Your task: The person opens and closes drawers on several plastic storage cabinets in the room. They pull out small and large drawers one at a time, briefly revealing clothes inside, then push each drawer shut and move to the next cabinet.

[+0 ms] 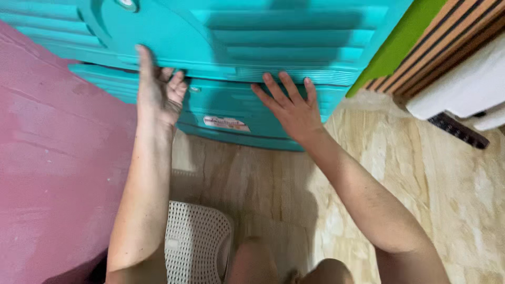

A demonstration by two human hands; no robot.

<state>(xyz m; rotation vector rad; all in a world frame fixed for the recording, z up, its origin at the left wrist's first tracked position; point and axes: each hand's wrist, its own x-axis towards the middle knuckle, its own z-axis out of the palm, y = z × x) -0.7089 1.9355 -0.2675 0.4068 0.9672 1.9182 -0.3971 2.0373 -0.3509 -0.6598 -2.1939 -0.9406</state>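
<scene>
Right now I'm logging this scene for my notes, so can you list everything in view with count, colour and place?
plastic drawer cabinet: one, teal, top centre, against the wall
label sticker: one, pale with red, on the lower drawer front
wall: one, pink, left
perforated plastic basket: one, white, on the floor, bottom centre
floor: beige marble pattern, right
white cushion: top right
left hand: touching a drawer front
right hand: fingers spread on the drawer front

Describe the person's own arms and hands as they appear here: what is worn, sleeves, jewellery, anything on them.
Both arms are bare from wrist to above the elbow, with no sleeves in view. The left hand and right hand wear no gloves, and no rings, watch or bracelet show. The fingernails look short and unpainted. No marks or bandages are visible.
</scene>
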